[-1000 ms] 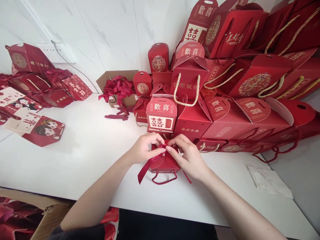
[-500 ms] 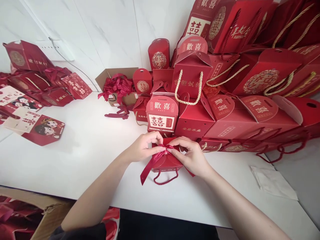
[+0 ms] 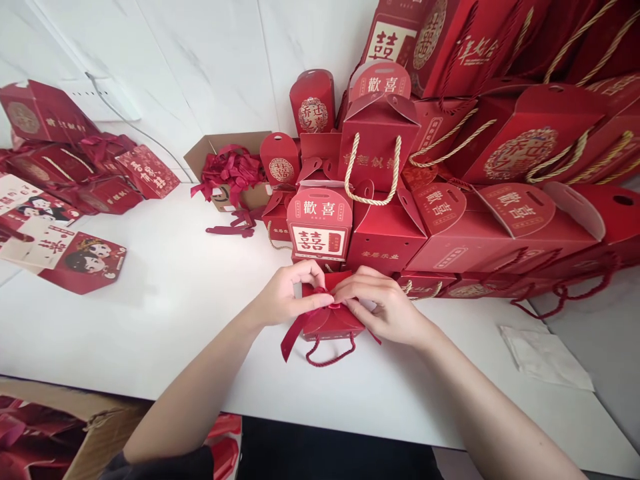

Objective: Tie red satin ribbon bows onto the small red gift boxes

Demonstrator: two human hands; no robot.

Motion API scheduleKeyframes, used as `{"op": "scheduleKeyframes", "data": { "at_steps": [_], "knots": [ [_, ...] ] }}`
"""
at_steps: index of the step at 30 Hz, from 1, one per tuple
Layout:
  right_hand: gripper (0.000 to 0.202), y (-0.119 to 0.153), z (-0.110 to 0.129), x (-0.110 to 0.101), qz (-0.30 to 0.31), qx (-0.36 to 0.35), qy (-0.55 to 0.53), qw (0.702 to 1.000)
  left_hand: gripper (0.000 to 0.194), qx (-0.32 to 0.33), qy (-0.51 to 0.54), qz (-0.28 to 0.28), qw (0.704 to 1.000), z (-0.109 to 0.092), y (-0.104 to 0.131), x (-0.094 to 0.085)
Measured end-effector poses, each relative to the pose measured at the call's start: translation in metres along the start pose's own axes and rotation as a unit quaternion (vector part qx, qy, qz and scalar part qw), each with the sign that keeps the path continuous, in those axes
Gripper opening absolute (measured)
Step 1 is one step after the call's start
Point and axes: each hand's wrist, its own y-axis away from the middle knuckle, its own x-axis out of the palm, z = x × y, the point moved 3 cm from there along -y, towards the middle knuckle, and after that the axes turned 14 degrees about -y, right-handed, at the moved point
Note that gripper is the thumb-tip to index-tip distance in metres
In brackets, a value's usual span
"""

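A small red gift box (image 3: pixel 334 325) stands on the white table, its folded top toward me and a dark red rope handle (image 3: pixel 330 363) drooping at its front. Across the top runs a red ribbon (image 3: pixel 296 333), one tail hanging at the left and another at the right. My left hand (image 3: pixel 295 293) pinches the ribbon between thumb and fingers at the middle of the box top. Close against it, my right hand (image 3: pixel 385 303) has its fingers closed over the ribbon's knot or bow, which they partly cover.
Stacked red gift boxes (image 3: pixel 385 253) crowd the table's back and right. A cardboard box (image 3: pixel 260 197) of ribbons stands behind, with loose ribbons (image 3: pixel 233 227) before it. More boxes (image 3: pixel 85 260) lie left. A folded white cloth (image 3: pixel 545 357) lies right; a carton (image 3: pixel 105 433) sits at lower left.
My right hand's fingers have shifted left over the ribbon's middle and now cover more of it. My left hand keeps its pinch. The whole view has shifted slightly.
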Motion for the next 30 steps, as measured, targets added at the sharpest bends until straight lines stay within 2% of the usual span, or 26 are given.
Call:
{"op": "scheduleKeyframes", "data": {
  "at_steps": [8,12,15,21,24,28,30],
  "knots": [
    [0.018,0.002,0.001,0.001,-0.039,0.007,-0.002,0.999,0.018,0.016,-0.115,-0.037,0.993,-0.016,0.006,0.001],
    [0.02,0.003,0.0,0.003,-0.056,-0.012,0.007,0.998,0.023,0.014,-0.187,-0.121,0.975,-0.019,0.009,0.009],
    [0.019,0.004,0.001,0.004,-0.056,-0.008,0.005,0.998,0.024,0.05,-0.23,-0.179,0.955,-0.02,0.011,0.014],
    [0.013,0.004,0.002,0.004,-0.113,0.124,-0.071,0.983,0.02,0.162,-0.221,-0.174,0.946,-0.015,0.012,0.012],
    [0.015,0.003,0.001,0.007,-0.098,0.154,-0.062,0.981,0.02,0.197,-0.222,-0.185,0.937,-0.013,0.012,0.011],
    [0.015,0.004,-0.004,0.008,-0.102,0.169,-0.107,0.974,0.019,0.205,-0.241,-0.2,0.927,-0.012,0.012,0.013],
    [0.014,0.005,-0.007,0.008,-0.125,0.171,-0.124,0.969,0.017,0.171,-0.239,-0.2,0.935,-0.013,0.012,0.012]
  ]
}}
